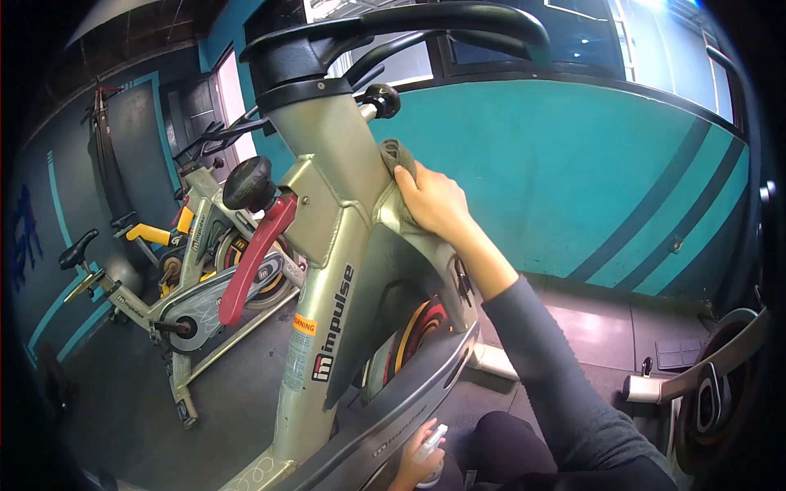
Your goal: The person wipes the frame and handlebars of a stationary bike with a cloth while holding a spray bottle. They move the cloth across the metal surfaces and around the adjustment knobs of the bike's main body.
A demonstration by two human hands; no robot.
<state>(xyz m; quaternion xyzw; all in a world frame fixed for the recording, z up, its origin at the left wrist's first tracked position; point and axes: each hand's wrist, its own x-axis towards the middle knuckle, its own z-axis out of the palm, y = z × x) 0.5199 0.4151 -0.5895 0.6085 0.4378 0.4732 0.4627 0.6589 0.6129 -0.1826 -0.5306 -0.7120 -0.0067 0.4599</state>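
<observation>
My right hand (436,198) presses a folded dark grey-green cloth (397,155) against the frame of an exercise bike (327,245), just below the handlebar post. Its fingers curve over the cloth and the thumb lies along the near side. Low in the view, my left hand (414,465) is wrapped round a spray bottle (432,446) with a white top; most of the bottle is hidden. A red lever (260,258) and a black knob (249,184) stick out from the bike's left side.
Black handlebars (409,20) curve overhead. Another exercise bike (196,311) stands at left, with a yellow-framed one (155,233) behind it. Part of a further bike (696,385) shows at right. A teal wall (573,172) runs behind, above dark floor mats (589,319).
</observation>
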